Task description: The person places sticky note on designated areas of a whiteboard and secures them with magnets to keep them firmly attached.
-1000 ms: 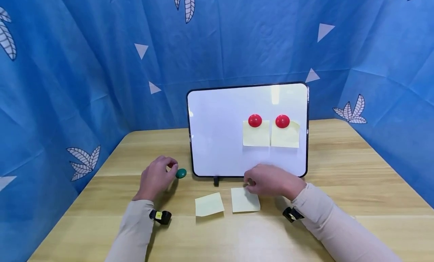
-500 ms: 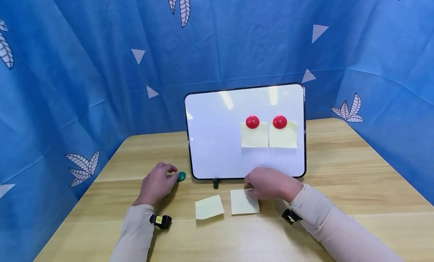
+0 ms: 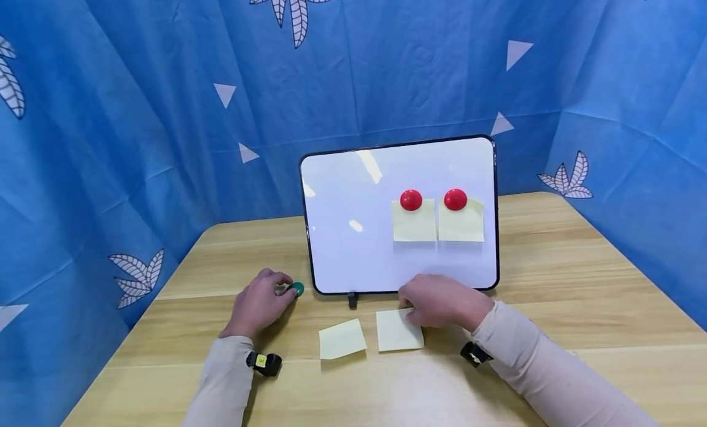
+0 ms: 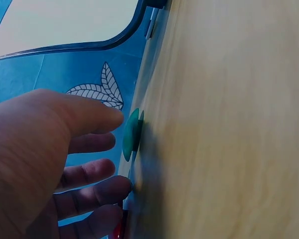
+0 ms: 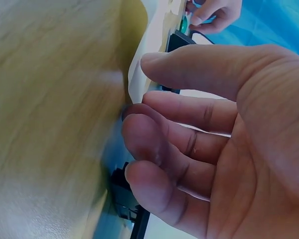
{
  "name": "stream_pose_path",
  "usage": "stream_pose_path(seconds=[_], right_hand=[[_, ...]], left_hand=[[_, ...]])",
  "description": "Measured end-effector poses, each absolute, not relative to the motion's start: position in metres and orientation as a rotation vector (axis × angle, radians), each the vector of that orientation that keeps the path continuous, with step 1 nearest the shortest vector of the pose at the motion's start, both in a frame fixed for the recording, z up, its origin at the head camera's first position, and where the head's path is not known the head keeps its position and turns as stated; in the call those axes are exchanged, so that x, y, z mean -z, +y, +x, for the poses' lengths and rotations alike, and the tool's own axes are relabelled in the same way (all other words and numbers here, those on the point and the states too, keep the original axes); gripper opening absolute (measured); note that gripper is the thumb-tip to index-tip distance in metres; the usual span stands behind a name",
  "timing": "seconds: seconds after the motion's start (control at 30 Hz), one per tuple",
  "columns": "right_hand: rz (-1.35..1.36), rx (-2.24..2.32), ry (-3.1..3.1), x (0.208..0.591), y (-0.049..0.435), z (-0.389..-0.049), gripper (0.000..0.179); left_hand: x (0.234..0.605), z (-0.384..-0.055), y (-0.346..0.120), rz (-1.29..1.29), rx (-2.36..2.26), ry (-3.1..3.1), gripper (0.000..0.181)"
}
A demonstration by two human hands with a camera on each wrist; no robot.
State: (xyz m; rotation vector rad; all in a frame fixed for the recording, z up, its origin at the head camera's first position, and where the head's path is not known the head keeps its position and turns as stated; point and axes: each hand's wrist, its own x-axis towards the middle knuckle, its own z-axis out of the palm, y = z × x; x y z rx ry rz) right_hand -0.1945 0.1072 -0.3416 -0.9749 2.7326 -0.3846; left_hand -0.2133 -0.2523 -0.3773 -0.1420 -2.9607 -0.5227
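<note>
In the head view my left hand point(image 3: 258, 303) reaches to a round green magnet point(image 3: 297, 289) on the table, left of the whiteboard. Its thumb tip and fingers are spread close beside the magnet point(image 4: 132, 134) in the left wrist view; no pinch shows. My right hand point(image 3: 442, 300) is at the upper right corner of a pale yellow sticky note point(image 3: 399, 332). From the right wrist, a raised edge of the note point(image 5: 137, 82) lies at the bent fingertips, with a gap between thumb and forefinger. A second sticky note point(image 3: 342, 341) lies to its left.
The framed whiteboard point(image 3: 353, 255) stands behind the hands on a black foot point(image 3: 352, 300). Red magnets point(image 3: 411, 200) hold two sticky notes point(image 3: 415, 226) on its right half. A blue curtain point(image 3: 182, 138) surrounds the wooden table point(image 3: 342, 396).
My left hand has edged closer to the green magnet, its thumb now over the magnet's edge. My right hand stays at the note. The head view has shifted slightly.
</note>
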Motion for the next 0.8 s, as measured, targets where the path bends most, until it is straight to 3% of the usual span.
stream_pose_path(seconds=[0.8], right_hand=[[-0.976,0.344,2.791,0.3473,0.1031,-0.1931,0.019]], left_hand=[[0.3806,-0.2138,-0.2511,-0.172,0.499,-2.993,0.035]])
